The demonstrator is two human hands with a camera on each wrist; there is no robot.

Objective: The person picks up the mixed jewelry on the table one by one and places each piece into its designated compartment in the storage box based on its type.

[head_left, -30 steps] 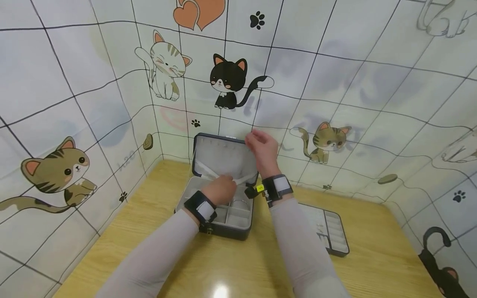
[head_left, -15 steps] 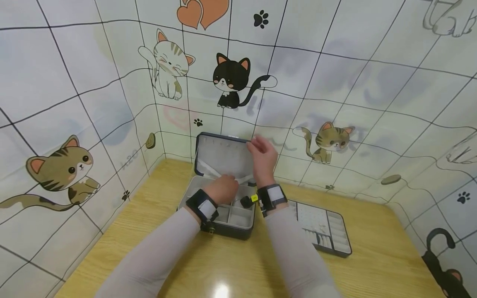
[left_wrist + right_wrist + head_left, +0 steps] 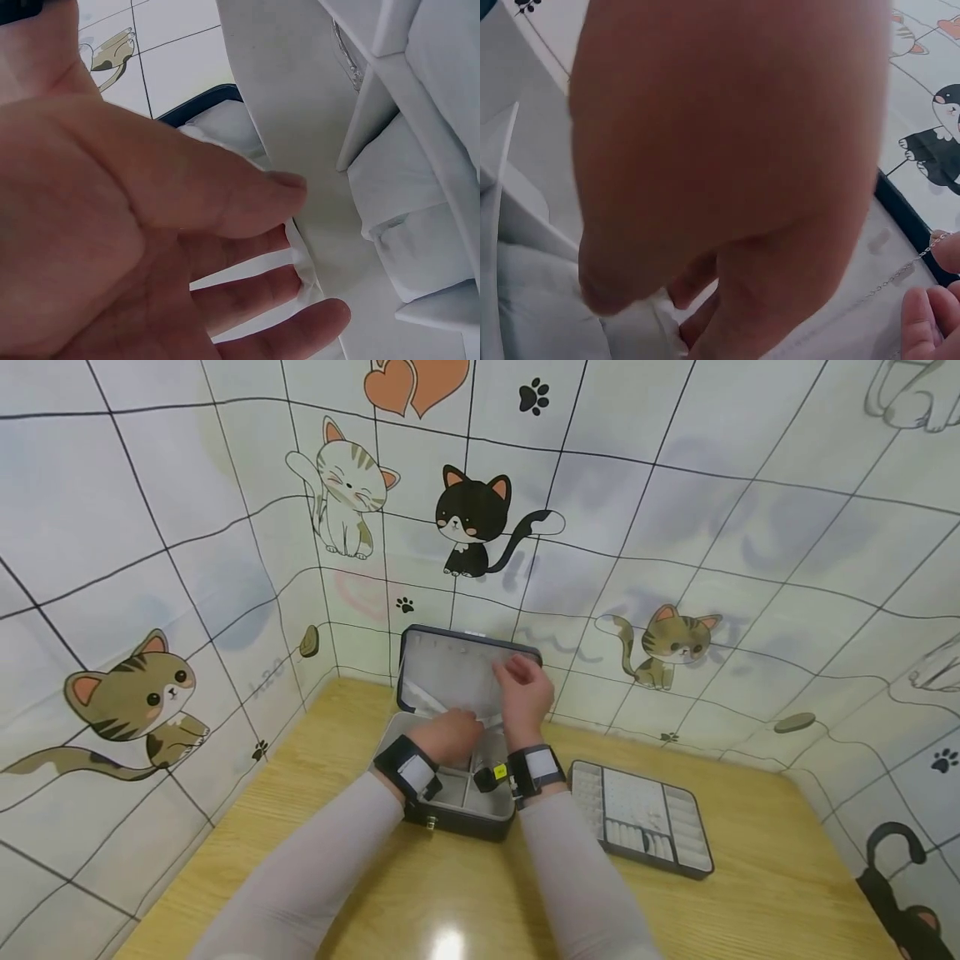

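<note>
A dark jewelry box stands open on the table, its grey-lined lid leaning back. My left hand is at the lid's base, fingers hooked on the edge of a white fabric pocket and drawing it forward. In the left wrist view, the fabric edge lies at the fingertips, and the thumb is apart from it. My right hand is raised before the lid's right side. In the right wrist view, its fingers pinch a thin silver chain slanting down behind the left hand.
To the right lies a jewelry tray with divided compartments and ring rolls. Small hooks line the lid's upper inside. The box's compartments hold grey cushions and a silver piece. A cat-printed wall covering stands close behind.
My right hand has come down and slightly left, from the lid's top corner to in front of the lid. The left hand keeps its place at the pocket.
</note>
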